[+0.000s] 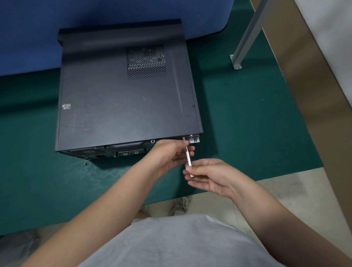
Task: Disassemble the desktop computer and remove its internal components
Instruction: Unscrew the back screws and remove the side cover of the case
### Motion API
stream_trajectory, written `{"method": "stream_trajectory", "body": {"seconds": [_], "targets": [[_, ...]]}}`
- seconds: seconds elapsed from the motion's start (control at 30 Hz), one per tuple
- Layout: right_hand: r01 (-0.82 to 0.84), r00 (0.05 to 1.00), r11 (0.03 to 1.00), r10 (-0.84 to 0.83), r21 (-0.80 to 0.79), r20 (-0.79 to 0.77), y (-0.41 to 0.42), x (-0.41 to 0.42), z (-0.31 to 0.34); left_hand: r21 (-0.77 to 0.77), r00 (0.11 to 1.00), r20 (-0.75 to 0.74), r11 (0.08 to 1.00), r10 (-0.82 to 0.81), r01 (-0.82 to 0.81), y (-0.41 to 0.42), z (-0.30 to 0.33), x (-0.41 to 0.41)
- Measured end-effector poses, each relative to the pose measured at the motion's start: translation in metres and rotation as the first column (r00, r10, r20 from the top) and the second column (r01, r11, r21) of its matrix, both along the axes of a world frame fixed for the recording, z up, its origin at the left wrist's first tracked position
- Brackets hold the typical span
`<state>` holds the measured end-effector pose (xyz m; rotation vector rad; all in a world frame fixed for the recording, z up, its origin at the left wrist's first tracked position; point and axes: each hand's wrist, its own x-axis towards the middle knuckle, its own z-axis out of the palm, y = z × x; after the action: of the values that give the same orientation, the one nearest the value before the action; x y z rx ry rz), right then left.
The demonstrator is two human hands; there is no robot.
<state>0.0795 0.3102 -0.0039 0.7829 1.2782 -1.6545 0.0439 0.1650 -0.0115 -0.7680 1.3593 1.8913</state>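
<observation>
- Left hand (170, 153): arm reaches forward from lower left, fingers curled loosely around the upper part of a thin tool.
- Right hand (207, 177): palm turned up, fingertips pinching the tool's lower end.

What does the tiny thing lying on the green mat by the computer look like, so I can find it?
Start at the big black computer case lying flat on the green mat. Go to its near left corner, then just in front of it onto the mat. The small dark screw lies there alone, a tiny speck apart from the case and from both hands.
</observation>
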Motion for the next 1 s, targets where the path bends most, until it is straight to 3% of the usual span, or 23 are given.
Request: {"method": "stream_trajectory", "body": {"seconds": [0.17, 0.33, 0.53, 0.83, 1.0], "targets": [[-0.041, 0.994, 0.990, 0.054, 0.138, -0.092, -0.005, -0.002, -0.006, -0.140, 0.999, -0.035, 0.990, 0.027, -0.032, 0.000, -0.008, 0.004], [-0.056, 0.994, 0.992, 0.066, 0.113, -0.089, -0.008, -0.002, -0.003, -0.124, 0.998, -0.012, 0.990, 0.059, -0.060, 0.001, -0.008, 0.002], [0.005, 0.997, 0.990, 0.007, -0.144, 0.079, 0.003, -0.004, 0.003, -0.081, 0.997, 0.011, 0.994, 0.079, -0.078, 0.002, -0.005, 0.001], [-0.005, 1.000, 1.000, 0.005, -0.009, -0.019, 0.001, -0.001, 0.000, -0.094, 0.996, -0.026, 0.991, 0.088, -0.090, 0.001, -0.006, 0.004], [0.004, 1.000, 1.000, -0.004, -0.021, -0.009, -0.002, -0.002, 0.000, -0.103, 0.992, -0.009, 0.987, 0.123, -0.124, 0.002, -0.008, 0.004]]}}
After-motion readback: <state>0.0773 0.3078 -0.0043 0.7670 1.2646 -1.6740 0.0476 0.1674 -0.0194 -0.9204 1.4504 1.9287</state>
